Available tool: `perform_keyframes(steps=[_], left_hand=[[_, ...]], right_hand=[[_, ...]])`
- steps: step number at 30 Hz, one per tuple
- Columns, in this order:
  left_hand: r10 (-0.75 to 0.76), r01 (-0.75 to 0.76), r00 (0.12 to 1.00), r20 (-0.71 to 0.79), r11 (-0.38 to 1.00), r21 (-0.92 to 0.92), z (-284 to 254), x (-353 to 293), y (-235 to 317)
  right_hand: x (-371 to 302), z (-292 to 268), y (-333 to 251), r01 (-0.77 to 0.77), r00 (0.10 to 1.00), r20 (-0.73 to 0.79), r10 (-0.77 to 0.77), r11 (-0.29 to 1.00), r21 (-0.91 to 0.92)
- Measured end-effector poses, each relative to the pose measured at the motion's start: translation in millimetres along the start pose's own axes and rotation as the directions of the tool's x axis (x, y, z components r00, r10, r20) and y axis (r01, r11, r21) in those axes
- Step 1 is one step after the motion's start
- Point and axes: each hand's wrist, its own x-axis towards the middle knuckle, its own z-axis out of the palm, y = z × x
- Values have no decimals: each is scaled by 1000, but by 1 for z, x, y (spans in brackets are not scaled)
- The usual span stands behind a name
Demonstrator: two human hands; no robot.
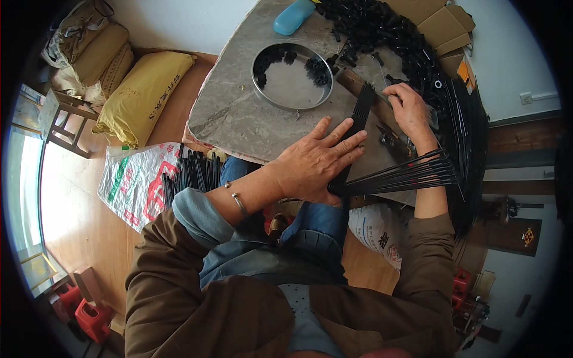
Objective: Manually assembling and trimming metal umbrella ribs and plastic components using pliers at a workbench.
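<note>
My left hand (319, 160) lies with fingers stretched and spread over a row of thin black rods (362, 107), pressing them flat near the table's front edge. From under the palm, more thin black rods (400, 174) fan out to the right, across my right wrist. My right hand (409, 110) is closed in a pinch on a thin rod (384, 74), just right of the row's far end. A brown board (352, 80) lies partly beneath the row. Between my hands rest dark-handled pliers (391, 138).
On the grey table (224, 116) stands a round metal tray (290, 107) with small black parts. A heap of black parts (382, 27) and long black rods (465, 131) line the far right side. A blue case (292, 18) lies at the back; a yellow sack (146, 89) is on the floor.
</note>
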Motion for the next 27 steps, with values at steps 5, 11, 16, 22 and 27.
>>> perform_keyframes(steps=[5,11,16,22,27], left_hand=[[0,0,1000,-8,1000,1,0,-1,0],[2,-2,1000,-6,1000,-13,0,0,0],[6,-7,1000,-14,1000,-12,1,3,-1],[-1,1,999,-44,1000,11,2,-2,-2],[128,-130,991,-26,987,-94,-9,-3,1]], right_hand=[[4,3,2,44,999,3,-44,998,39],[11,12,-5,112,993,-32,-112,994,0],[8,2,-21,2,976,-217,3,1000,25],[-27,6,-56,411,901,-87,-424,902,-135],[-39,23,-45,505,834,-82,-546,815,-283]])
